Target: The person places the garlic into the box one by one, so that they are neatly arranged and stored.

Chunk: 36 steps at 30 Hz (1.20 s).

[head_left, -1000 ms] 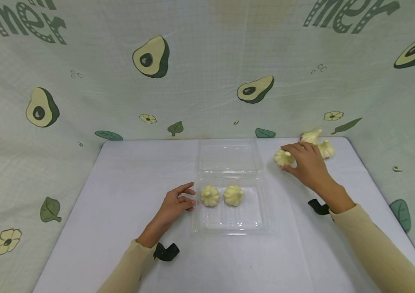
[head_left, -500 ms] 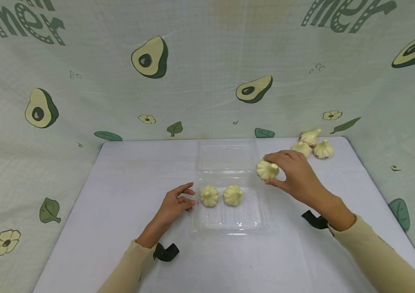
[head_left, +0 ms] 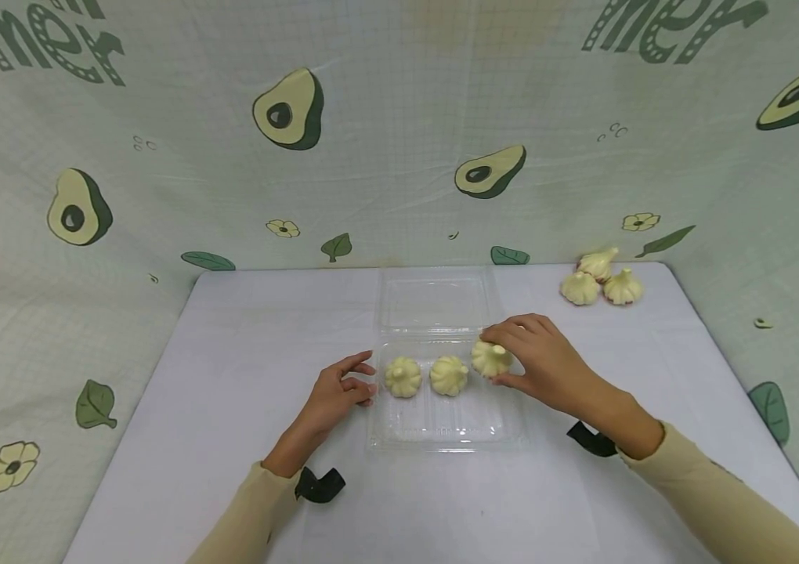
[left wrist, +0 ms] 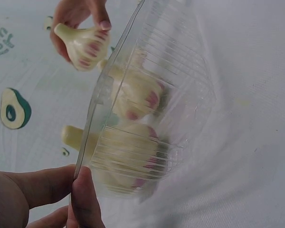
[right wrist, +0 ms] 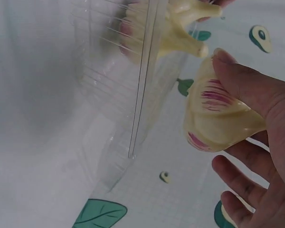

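A clear plastic clamshell container (head_left: 442, 427) lies opened on the white table, its lid (head_left: 438, 301) folded back toward the wall. Two garlic bulbs, one on the left (head_left: 403, 378) and one in the middle (head_left: 449, 377), sit side by side in its base. My left hand (head_left: 334, 394) pinches the container's left rim (left wrist: 88, 137) between thumb and finger. Between thumb and fingertips, my right hand (head_left: 547, 364) holds a third garlic bulb (right wrist: 221, 111) with purple streaks. In the right wrist view this bulb shows outside the rim, above the base's right back part.
Three more garlic bulbs (head_left: 597, 265) are clustered at the table's back right corner. A cloth (head_left: 385, 157) printed with avocados and leaves hangs behind the table (head_left: 244, 329) and along its sides. Black straps (head_left: 320, 486) hang at both wrists.
My right hand has carried one garlic bulb from beside the back right cluster, leftward and nearer, to over the container's right part. The left hand has stayed at the rim.
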Available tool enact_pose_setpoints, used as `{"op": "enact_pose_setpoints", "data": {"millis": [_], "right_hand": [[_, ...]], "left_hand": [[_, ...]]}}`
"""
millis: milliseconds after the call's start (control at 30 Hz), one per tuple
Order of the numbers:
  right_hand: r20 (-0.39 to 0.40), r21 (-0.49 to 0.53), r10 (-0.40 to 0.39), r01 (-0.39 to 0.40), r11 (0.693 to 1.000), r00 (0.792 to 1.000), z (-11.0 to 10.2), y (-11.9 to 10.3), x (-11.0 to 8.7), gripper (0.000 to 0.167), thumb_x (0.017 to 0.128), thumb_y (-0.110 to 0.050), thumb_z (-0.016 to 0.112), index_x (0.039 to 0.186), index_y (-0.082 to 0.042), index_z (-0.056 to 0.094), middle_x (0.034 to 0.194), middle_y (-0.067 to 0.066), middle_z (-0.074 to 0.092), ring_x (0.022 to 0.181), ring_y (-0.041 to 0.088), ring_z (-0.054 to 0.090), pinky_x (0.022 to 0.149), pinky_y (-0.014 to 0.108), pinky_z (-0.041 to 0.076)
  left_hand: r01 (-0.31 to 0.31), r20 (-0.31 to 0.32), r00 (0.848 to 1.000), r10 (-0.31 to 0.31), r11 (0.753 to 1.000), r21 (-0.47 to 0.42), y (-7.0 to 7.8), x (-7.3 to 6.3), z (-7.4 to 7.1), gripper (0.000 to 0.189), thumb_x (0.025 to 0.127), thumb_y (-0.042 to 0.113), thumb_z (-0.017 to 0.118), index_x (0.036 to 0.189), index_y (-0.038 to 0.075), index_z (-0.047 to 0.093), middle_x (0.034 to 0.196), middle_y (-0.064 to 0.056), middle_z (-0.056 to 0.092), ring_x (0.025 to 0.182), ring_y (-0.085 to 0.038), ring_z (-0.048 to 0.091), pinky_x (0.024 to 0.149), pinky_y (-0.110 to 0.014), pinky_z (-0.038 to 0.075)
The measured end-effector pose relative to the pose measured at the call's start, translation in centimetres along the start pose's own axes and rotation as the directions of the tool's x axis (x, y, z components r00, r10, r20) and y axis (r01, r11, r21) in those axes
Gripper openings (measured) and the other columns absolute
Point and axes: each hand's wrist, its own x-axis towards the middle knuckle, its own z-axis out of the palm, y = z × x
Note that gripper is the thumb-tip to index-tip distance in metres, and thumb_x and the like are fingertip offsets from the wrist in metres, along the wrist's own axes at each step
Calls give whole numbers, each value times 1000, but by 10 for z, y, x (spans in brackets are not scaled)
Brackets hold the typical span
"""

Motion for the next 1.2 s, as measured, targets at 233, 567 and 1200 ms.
{"op": "enact_pose_setpoints", "data": {"millis": [233,567,1200], "right_hand": [[56,-53,4,-1,999,998,8,-1,-2,67,67,-23,102,124,-6,70,123,6,73,115,33,63,103,54,47],[111,-108,12,0,994,994,19,-1,-2,67,68,-23,101,124,-6,69,121,8,72,115,34,62,104,53,48],[168,-169,14,15,985,986,29,-7,0,64,67,-20,102,120,-8,68,116,6,73,114,33,63,104,50,50]], "left_hand": [[-2,12,1000,2,1000,-5,0,0,-1,64,97,-9,69,157,-1,47,132,-24,57,82,-12,66,72,-24,59],[-7,16,1000,7,1000,3,1,1,-2,64,97,-8,69,157,-1,47,132,-23,58,83,-13,66,73,-24,59],[-2,-7,1000,2,1000,5,-2,2,1,64,96,-10,70,156,-1,49,127,-20,60,81,-13,67,71,-25,59]]}}
